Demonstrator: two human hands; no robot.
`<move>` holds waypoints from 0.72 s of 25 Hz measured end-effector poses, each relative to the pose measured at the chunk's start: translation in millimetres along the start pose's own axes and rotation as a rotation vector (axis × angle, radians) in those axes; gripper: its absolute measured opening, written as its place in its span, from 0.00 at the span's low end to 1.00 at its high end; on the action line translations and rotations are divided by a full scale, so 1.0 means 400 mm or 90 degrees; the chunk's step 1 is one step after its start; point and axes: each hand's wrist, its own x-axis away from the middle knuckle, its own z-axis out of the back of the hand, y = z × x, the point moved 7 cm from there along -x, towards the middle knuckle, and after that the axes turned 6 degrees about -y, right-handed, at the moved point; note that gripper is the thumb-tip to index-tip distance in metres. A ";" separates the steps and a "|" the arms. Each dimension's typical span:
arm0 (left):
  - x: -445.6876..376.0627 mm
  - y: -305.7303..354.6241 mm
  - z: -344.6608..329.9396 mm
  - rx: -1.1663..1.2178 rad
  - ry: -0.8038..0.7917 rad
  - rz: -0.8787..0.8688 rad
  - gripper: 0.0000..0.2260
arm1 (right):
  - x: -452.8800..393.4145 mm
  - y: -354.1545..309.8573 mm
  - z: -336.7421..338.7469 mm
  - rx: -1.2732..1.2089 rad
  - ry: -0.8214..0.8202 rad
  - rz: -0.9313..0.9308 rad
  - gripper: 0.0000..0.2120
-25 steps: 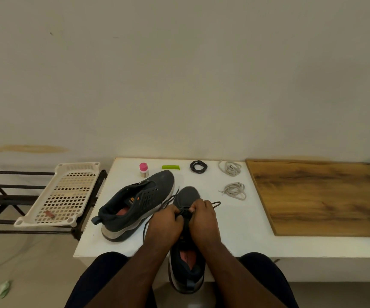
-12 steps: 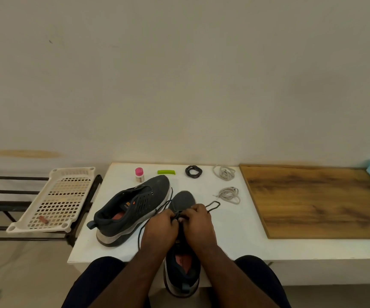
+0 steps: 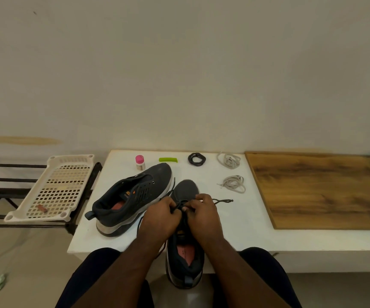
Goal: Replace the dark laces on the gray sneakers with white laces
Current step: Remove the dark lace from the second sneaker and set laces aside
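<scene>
Two gray sneakers sit on the white table (image 3: pixel 117 238) in front of me. No brand name is readable; the far sneaker (image 3: pixel 133 196) shows a small orange mark by its side vents, and the near sneaker (image 3: pixel 185 245) has a small yellowish tag on the tongue, both too small to make out.

Both sneakers are dark gray mesh with pale soles and reddish insoles. The far one lies tilted on its side, toe toward the wall, with bare eyelets. The near one points away from me, its heel hanging over the table edge between my knees, and the dark lace (image 3: pixel 223 201) is still threaded in it.

My left hand (image 3: pixel 160 218) and right hand (image 3: pixel 203 215) meet over the near sneaker's eyelets, fingers curled and pinching the dark lace. One end of the lace trails right from my right hand; another strand loops down past my left wrist.

Beyond my hands, two bundles of white laces (image 3: pixel 233 184) lie well apart from the sneakers, next to the wooden board (image 3: pixel 322 192). A coiled black lace (image 3: pixel 197 159), a green strip (image 3: pixel 168 160) and a small pink-capped bottle (image 3: pixel 140 162) line the table's far edge. A cream plastic tray (image 3: pixel 55 187) rests on the rack at left.
</scene>
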 end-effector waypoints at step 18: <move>-0.011 -0.004 -0.003 -0.004 -0.003 -0.010 0.03 | -0.007 0.007 -0.016 0.013 -0.042 -0.030 0.09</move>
